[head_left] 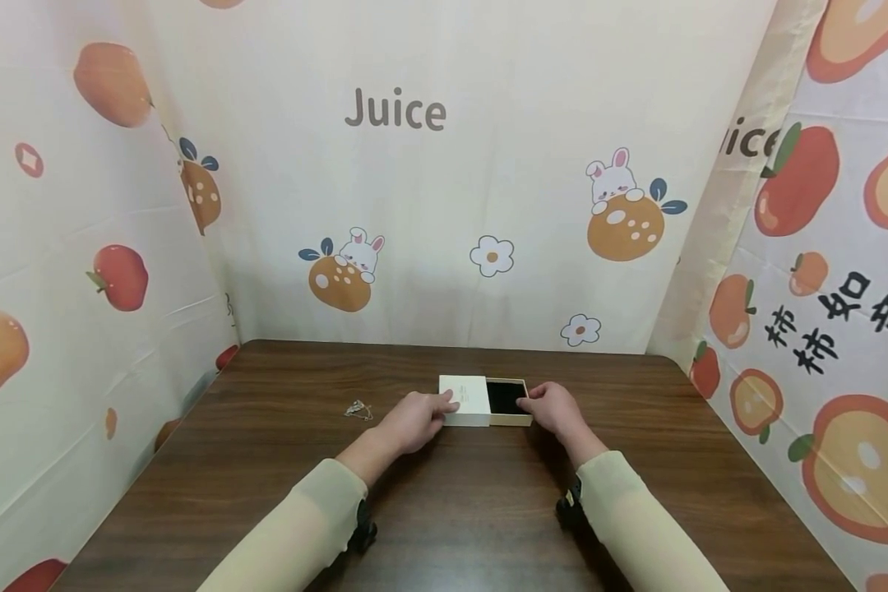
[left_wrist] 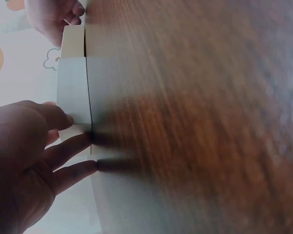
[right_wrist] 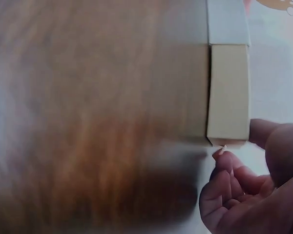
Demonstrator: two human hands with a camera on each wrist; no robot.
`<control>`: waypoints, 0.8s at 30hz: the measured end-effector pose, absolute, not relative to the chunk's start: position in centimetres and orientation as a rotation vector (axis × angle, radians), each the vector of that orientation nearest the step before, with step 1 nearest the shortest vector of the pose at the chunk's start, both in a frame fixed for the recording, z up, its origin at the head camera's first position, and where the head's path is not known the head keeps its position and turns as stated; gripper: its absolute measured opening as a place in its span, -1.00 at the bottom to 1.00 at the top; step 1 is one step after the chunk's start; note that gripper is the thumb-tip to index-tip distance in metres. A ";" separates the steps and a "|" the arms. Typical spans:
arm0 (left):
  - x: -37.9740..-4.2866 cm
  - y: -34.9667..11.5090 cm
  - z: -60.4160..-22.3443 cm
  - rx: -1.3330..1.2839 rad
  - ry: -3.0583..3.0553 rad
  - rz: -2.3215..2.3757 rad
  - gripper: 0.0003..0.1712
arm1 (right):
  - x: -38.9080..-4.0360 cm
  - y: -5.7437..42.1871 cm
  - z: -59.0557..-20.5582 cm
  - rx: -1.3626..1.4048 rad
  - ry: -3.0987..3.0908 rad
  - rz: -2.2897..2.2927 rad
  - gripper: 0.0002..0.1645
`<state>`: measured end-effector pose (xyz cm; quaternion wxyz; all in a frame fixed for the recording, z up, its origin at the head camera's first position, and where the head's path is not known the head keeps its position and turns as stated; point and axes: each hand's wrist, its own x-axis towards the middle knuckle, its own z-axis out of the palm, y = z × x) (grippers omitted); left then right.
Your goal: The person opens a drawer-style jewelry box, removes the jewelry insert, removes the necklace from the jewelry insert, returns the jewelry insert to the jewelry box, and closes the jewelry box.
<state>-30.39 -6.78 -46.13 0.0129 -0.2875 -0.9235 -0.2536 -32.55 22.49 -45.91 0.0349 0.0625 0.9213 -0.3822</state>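
A white slide-out box lies on the table, its sleeve (head_left: 468, 404) on the left and its cream inner tray (head_left: 514, 420) drawn partway out to the right. Inside the tray shows a black lining (head_left: 500, 398). My left hand (head_left: 414, 421) grips the sleeve's left end, thumb on top; in the left wrist view two fingers reach down beside it to the table. At the tray's right end my right hand (head_left: 558, 409) pinches the end wall, with the thumb over the rim. Left of the box lies a small silvery chain (head_left: 358, 409), touched by neither hand.
The dark wooden table (head_left: 459, 510) has rounded far corners. Behind it hangs a printed curtain (head_left: 444, 181), and more printed cloth (head_left: 821, 329) stands along the right side and the left. A dark device (head_left: 363, 528) sits on each wrist.
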 end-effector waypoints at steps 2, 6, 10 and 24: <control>-30.4 -6.7 -46.1 -0.891 -2.889 -0.793 -0.56 | -32.5 22.9 -45.8 0.186 2.810 -1.200 -0.54; -30.4 -6.7 -46.0 -0.891 -2.889 -0.801 -0.56 | -32.5 23.6 -45.6 0.161 2.768 -1.269 -0.59; -30.4 -6.7 -46.0 -0.877 -2.893 -0.822 -0.58 | -32.6 23.9 -45.8 0.121 2.754 -1.267 -0.70; -30.6 -6.7 -46.1 -0.876 -2.879 -0.802 -0.62 | -33.0 23.3 -46.5 0.130 2.804 -1.270 -0.74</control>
